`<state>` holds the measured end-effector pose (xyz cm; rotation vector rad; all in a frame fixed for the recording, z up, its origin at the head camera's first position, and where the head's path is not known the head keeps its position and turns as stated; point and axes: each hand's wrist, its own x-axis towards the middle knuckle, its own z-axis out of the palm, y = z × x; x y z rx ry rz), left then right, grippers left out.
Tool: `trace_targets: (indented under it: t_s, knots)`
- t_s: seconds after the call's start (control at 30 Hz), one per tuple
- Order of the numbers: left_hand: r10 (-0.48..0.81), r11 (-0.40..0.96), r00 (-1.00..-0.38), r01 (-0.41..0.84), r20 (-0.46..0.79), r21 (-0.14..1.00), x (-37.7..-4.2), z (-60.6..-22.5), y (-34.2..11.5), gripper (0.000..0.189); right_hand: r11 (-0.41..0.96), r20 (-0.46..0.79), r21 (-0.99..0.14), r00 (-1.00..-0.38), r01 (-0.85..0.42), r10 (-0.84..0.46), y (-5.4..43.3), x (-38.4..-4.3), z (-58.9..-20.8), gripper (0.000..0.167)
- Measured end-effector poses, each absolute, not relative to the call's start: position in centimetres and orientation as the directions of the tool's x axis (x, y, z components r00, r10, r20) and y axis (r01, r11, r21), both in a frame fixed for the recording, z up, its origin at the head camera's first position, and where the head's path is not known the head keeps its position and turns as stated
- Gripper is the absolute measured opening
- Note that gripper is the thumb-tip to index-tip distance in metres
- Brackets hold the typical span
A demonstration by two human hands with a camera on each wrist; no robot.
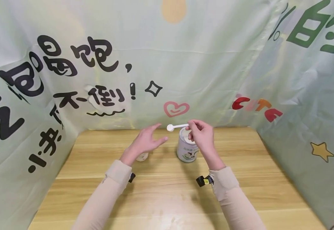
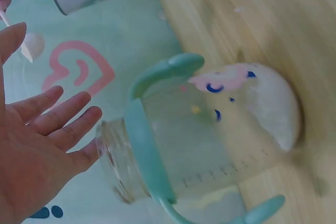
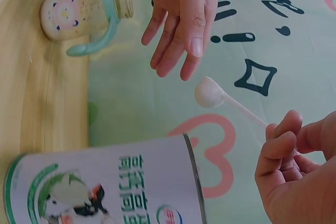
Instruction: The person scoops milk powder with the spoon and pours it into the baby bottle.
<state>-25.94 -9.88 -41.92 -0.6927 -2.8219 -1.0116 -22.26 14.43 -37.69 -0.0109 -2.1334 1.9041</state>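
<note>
My right hand pinches the thin handle of a white measuring scoop, held above and left of a milk powder tin. The tin has a cow picture and green lettering. The scoop's bowl points toward my left hand, which hovers with fingers spread and holds nothing. Below that hand a clear baby bottle stands upright on the table, its neck uncapped. It has mint-green handles, a printed animal face and something white in its bottom. In the head view the left hand hides most of the bottle.
The wooden table ends at a pale green printed cloth that rises behind and on both sides. A pink heart is printed on it behind the tin. Both wrists wear small black cameras.
</note>
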Motion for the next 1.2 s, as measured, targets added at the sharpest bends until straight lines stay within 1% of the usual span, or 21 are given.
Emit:
trace_targets:
  t_s: [0.3, 0.53, 0.93, 1.2]
  knots:
    - [0.365, 0.681, -0.905, 0.420, 0.220, 0.599, -25.5, -42.7, -11.8, 0.082, 0.082, 0.216, -0.975, -0.965, -0.205, 0.146, 12.4, -22.5, -38.3, 0.021]
    - [0.354, 0.703, -0.908, 0.416, 0.224, 0.576, -25.0, -43.3, -13.3, 0.080, 0.102, 0.207, -0.976, -0.971, -0.195, 0.122, 11.2, -22.4, -38.5, 0.021]
    - [0.306, 0.709, -0.921, 0.389, 0.240, 0.588, -24.4, -44.5, -15.5, 0.077, 0.064, 0.198, -0.979, -0.978, -0.194, 0.071, 8.4, -22.5, -39.1, 0.020]
    - [0.265, 0.720, -0.943, 0.334, 0.203, 0.609, -24.0, -44.9, -16.9, 0.080, 0.072, 0.195, -0.979, -0.980, -0.192, 0.035, 7.0, -22.8, -39.8, 0.020]
